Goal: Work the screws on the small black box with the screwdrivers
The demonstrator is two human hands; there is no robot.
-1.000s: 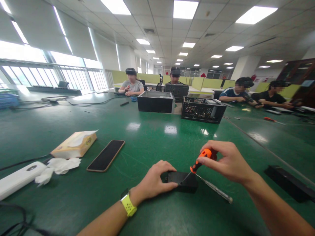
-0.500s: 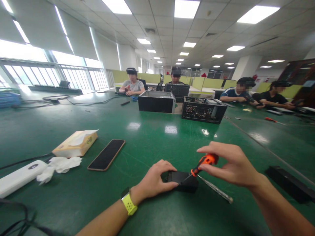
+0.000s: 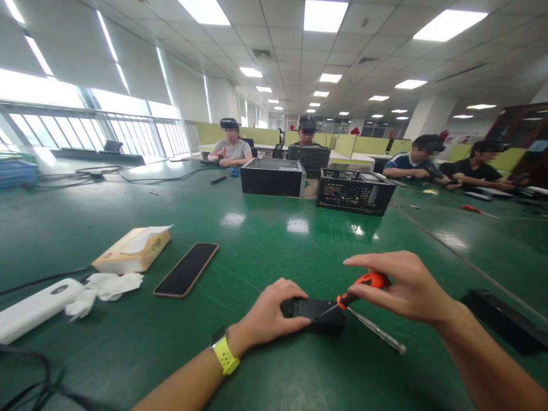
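My left hand [image 3: 274, 311], with a yellow-green watch band [image 3: 225, 355] on its wrist, grips the left end of a small black box [image 3: 327, 324] lying on the green table. In my right hand [image 3: 398, 288] is an orange and black screwdriver [image 3: 371, 279], its handle between thumb and fingers. The screwdriver slants down to the left, and its tip meets the box top near my left thumb. A second, slim screwdriver with a clear handle [image 3: 381, 332] lies on the table just right of the box.
Left are a phone [image 3: 186, 270], a tissue pack [image 3: 132, 250], crumpled tissues and a white device [image 3: 38, 308]. A black block [image 3: 505, 319] lies right. Two computer cases [image 3: 273, 178] stand further back. Several people sit around the table.
My right hand has shifted slightly right and down, and the orange screwdriver now leans lower, its handle further right. My left hand and the box have stayed in place.
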